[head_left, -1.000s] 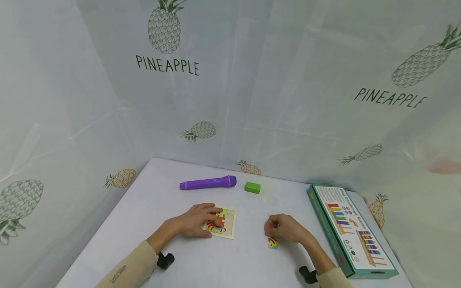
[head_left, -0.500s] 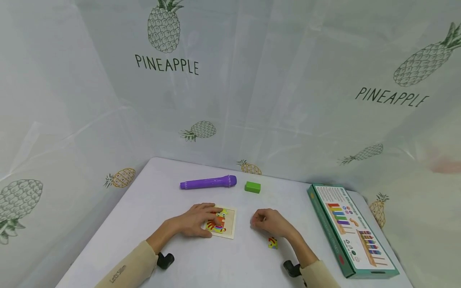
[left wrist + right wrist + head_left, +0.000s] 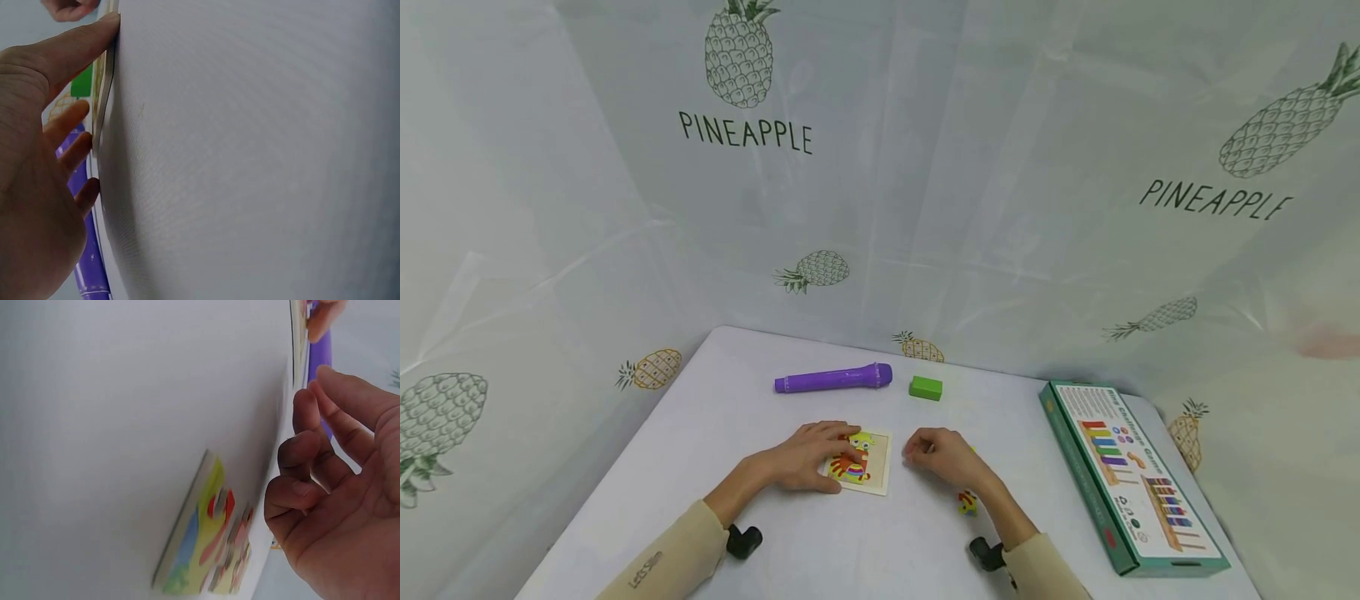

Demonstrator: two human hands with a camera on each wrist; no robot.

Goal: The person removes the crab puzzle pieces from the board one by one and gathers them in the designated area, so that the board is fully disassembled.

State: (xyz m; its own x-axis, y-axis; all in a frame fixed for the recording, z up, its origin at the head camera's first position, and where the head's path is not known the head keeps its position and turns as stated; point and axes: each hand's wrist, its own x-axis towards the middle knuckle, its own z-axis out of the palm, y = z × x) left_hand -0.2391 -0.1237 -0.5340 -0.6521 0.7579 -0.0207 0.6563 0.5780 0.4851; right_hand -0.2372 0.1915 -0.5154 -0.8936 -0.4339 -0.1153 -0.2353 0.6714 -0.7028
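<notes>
A small square wooden puzzle board [image 3: 880, 467] lies on the table, its left part filled with a yellow, red and striped picture. My left hand [image 3: 808, 458] rests on it with fingers spread across the picture and the thumb at its near edge. Just off the board's right side hovers my right hand [image 3: 943, 457], fingers curled and thumb close to the index finger. Nothing shows between these fingertips in the right wrist view, and I cannot tell whether a puzzle piece is hidden there. Loose puzzle pieces [image 3: 200, 531] lie below the right hand, partly hidden by it in the head view.
Behind the board lie a purple toy microphone [image 3: 833, 379] and a green block [image 3: 926, 388]. A green and white game box [image 3: 1135, 479] stands flat along the table's right side. A pineapple-print curtain [image 3: 970, 208] hangs around the white table [image 3: 820, 550].
My right hand has moved left from the loose pieces to beside the board, uncovering a piece behind it. The left hand has stayed on the board.
</notes>
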